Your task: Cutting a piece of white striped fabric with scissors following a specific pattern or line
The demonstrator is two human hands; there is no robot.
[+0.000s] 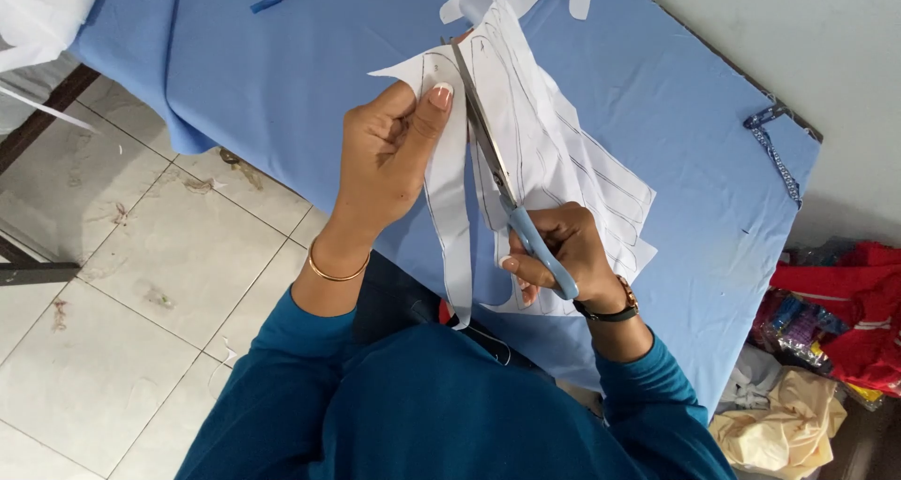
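Blue cloth covers the worktop [282,76] before me. Going rightward, my left hand [385,152] pinches the freed strip of white pattern paper [554,161], keeping it taut and clear of the blades. My right hand [563,255] grips the blue-handled scissors [497,170], blades running along a drawn line. Beyond lies a beaded chain [774,147].

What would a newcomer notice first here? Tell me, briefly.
At centre, the right hand works blue-handled scissors through a white paper pattern with pencilled lines, while the left hand pinches the cut strip. Everything lies over a table covered in blue cloth; red and yellow fabric is piled lower right.
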